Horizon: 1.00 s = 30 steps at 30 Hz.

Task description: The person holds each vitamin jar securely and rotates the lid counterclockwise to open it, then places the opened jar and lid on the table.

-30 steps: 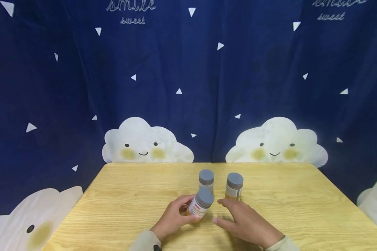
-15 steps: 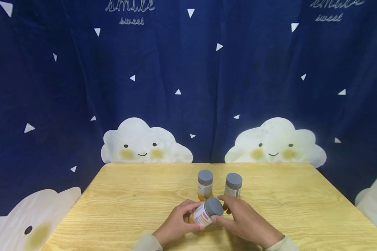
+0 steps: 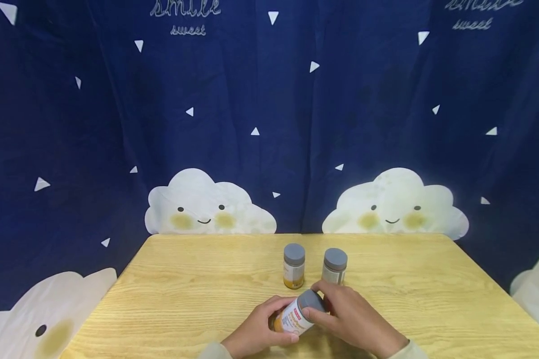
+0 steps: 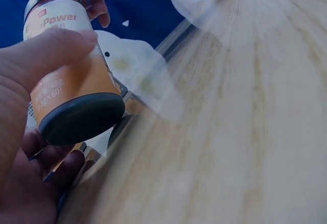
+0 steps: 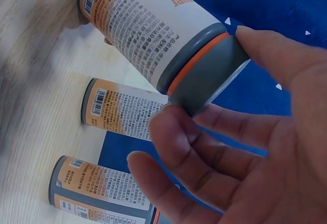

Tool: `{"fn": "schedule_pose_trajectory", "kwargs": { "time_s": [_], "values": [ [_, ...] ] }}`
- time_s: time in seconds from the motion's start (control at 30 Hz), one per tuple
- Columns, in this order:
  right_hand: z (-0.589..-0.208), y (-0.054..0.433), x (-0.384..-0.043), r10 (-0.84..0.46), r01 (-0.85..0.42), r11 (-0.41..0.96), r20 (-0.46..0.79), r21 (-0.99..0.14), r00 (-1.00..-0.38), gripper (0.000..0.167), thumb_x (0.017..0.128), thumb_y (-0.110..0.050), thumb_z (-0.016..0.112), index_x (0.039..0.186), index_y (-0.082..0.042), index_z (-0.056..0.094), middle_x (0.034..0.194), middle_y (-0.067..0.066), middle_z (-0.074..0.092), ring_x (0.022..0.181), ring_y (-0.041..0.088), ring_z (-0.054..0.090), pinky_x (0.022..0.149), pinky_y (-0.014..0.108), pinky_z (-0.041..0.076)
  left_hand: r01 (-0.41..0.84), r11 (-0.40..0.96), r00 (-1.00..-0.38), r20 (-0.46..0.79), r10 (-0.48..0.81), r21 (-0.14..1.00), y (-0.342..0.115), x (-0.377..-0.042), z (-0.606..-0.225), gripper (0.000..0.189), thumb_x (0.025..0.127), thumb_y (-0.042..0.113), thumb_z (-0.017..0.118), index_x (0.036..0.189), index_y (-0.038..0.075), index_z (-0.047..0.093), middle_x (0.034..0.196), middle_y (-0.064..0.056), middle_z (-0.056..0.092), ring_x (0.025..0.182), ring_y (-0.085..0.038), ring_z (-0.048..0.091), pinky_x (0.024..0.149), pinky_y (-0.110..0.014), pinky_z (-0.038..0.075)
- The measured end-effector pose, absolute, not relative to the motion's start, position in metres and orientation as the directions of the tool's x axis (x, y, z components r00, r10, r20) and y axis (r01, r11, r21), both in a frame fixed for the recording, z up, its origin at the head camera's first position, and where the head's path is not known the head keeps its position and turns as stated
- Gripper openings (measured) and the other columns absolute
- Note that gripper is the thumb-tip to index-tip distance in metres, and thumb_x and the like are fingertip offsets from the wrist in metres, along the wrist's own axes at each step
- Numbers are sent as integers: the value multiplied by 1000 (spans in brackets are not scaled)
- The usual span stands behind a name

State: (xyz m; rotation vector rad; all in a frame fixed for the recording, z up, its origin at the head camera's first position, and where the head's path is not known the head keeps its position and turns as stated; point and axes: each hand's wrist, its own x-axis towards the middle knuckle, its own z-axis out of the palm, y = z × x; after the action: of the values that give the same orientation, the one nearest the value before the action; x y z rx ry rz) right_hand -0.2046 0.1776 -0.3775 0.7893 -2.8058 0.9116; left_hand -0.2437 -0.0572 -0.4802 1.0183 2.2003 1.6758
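Note:
A supplement bottle (image 3: 291, 319) with a white and orange label leans to the right, its grey cap (image 3: 312, 299) uppermost. My left hand (image 3: 261, 326) grips its body, thumb across the label in the left wrist view, where the dark base (image 4: 84, 119) also shows. On the cap, my right hand (image 3: 352, 319) pinches with thumb and fingertips. The right wrist view shows a thin orange ring (image 5: 196, 63) under that cap. Two like bottles stand upright behind: one at the left (image 3: 294, 271), the other (image 3: 335, 264) partly hidden behind my right hand.
The pale wooden table (image 3: 184, 284) runs back to a dark blue curtain (image 3: 233, 99) printed with white triangles and smiling clouds. Both standing bottles are close beyond the hands.
The held bottle has moved right and tipped further over, cap toward the right hand. My right fingers have come onto the cap. The two standing bottles have stayed in place.

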Motion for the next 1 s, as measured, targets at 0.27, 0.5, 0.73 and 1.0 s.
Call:
{"fn": "schedule_pose_trajectory", "kwargs": {
  "time_s": [0.27,0.5,0.73,1.0],
  "values": [
    [-377,180,-207,-495,-540,651,240,-534,-835,36,89,-52,61,105,-20,61,76,-14,56,61,0,50,53,21,43,417,75,-726,282,627,906,-56,-248,-480,56,83,27,77,134,24,56,119,3,58,106,-11,55,95,-25,45],
    [-376,182,-205,-535,-571,637,237,-517,-811,38,90,-51,60,110,-19,60,77,-14,53,61,-1,47,53,21,41,348,64,-720,223,657,935,-59,-249,-479,55,82,27,78,133,25,57,111,0,58,105,-13,55,93,-26,47],
    [-375,183,-205,-561,-625,621,289,-473,-776,35,90,-48,62,111,-21,60,69,-15,47,58,-3,41,50,19,38,335,88,-727,198,657,938,-61,-249,-477,55,81,28,79,132,29,58,111,1,59,104,-13,55,91,-26,47],
    [-377,186,-207,-588,-654,595,301,-468,-751,35,90,-46,62,113,-19,61,69,-15,45,58,-2,40,50,18,37,337,27,-697,230,679,941,-60,-251,-480,55,83,25,78,133,22,57,115,0,59,107,-14,56,94,-27,47]
  ]
}}
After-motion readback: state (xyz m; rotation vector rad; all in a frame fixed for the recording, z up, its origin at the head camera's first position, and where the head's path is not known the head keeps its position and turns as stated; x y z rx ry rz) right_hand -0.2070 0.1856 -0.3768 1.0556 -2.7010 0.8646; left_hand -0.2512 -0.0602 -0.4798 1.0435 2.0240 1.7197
